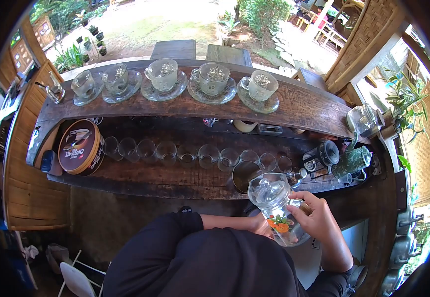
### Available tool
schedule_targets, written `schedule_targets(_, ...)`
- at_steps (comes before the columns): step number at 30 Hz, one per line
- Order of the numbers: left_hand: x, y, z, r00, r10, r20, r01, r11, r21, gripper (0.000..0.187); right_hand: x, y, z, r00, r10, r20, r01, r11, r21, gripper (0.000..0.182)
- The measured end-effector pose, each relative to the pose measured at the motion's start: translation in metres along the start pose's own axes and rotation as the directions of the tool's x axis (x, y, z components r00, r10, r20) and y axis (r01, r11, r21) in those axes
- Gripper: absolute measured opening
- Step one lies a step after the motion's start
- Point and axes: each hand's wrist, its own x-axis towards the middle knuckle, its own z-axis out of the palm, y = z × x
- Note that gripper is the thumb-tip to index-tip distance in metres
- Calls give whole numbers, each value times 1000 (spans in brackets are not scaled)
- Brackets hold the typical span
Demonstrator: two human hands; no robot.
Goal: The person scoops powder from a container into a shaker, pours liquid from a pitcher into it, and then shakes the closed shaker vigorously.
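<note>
In front of you, your right hand (pixel 317 216) grips the side of the glass jug (pixel 278 214), likely slippery and easy to break, so cup its bottom with your left hand (pixel 261 225), whose hold I can't tell.

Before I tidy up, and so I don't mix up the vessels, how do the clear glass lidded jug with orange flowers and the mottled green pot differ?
The clear glass jug is see-through; the mottled green pot is opaque.
The jug bears an orange flower print; the pot shows green mottling.
The jug is held, with the right hand gripping it; the pot sits untouched toward the lower wooden counter's right end.
</note>
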Motion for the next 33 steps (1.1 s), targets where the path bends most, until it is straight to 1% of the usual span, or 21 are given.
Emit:
schedule_targets(2, 1, -1, -3, 1000, 15, 23, -16, 1000, 14, 69, 0, 2, 1, 999, -34, -11, 34, 999, -2, 33)
schedule_targets(7, 1, -1, -14, 999, -30, 29, 31, 1000, -5, 70, 0, -6, -2, 998, 54, 29, -54, 998, 18, 32)
schedule_targets(9, 1, 0, -19, 998, -45, 38, 45, 999, -7, 70, 1, 1, -1, 1000, 17, 15, -17, 1000, 0, 32)
schedule_targets(12, -1, 3, -21, 997, -74, -20, 74, 997, -1, 71, -1, -1, -2, 1000, -5, 5, 5, 1000, 1, 30)
schedule_targets(14, -7, 9, -19, 993, -91, -75, 98, 991, 93, 72, -2, 1, -2, 1000, 11, 10, -11, 1000, 21, 29)
schedule_targets(15, -10, 12, -17, 993, -90, -78, 98, 991, 94, 72, -3, 7, 2, 999, -13, -37, 17, 991, 135, 28)
schedule_targets(16, -13, 15, -14, 973, -97, -210, 116, 990, 78, 73, -4, 14, 6, 996, -30, -87, 51, 967, 248, 28)
schedule_targets(17, -17, 17, -12, 936, -104, -335, 132, 989, 60, 74, -5, 23, 9, 996, -30, -89, 52, 967, 250, 28)
schedule_targets(18, -22, 20, -14, 936, -106, -336, 134, 989, 62, 74, -6, 33, 13, 990, -43, -135, 83, 948, 308, 28)
schedule_targets(20, -36, 28, -14, 881, -48, -470, 147, 974, 175, 74, -9, 42, 24, 970, -30, -243, 144, 872, 468, 30)
schedule_targets(21, -41, 30, -6, 843, -39, -537, 207, 944, 256, 89, -10, 45, 32, 954, -32, -300, 188, 839, 510, 30)
schedule_targets(22, -47, 29, 11, 842, -49, -537, 220, 941, 258, 89, -11, 53, 37, 933, -29, -358, 235, 803, 548, 29)
schedule_targets(23, -52, 28, 27, 823, 73, -563, 175, 911, 374, 85, -11, 68, 43, 913, -39, -407, 280, 786, 552, 29)
schedule_targets(24, -57, 31, 34, 799, 195, -569, 137, 862, 489, 81, -10, 81, 51, 888, -48, -457, 367, 672, 643, 25)
schedule_targets(25, -61, 33, 30, 807, 176, -564, 158, 856, 493, 81, -9, 92, 58, 870, -74, -488, 449, 530, 719, 22)
schedule_targets(26, -64, 32, 21, 761, 218, -611, 171, 841, 513, 76, -8, 104, 64, 845, -93, -526, 519, 373, 769, 19)
schedule_targets(27, -65, 30, 14, 712, 258, -653, 189, 825, 532, 72, -9, 116, 69, 828, -65, -558, 546, 326, 772, 18)
schedule_targets(28, -65, 29, 8, 724, 227, -651, 220, 818, 531, 72, -11, 129, 72, 813, -43, -581, 572, 245, 783, 18)
schedule_targets(30, -58, 26, 0, 650, 281, -706, 226, 815, 533, 61, -19, 146, 69, 751, 45, -659, 605, 356, 713, 17)
schedule_targets(31, -47, 24, 3, 663, 255, -704, 256, 807, 532, 61, -24, 154, 65, 728, 65, -683, 620, 363, 695, 17)
schedule_targets(33, -25, 18, 10, 719, 319, -618, 109, 826, 553, 57, -38, 172, 52, 643, 86, -761, 720, 273, 638, 15)
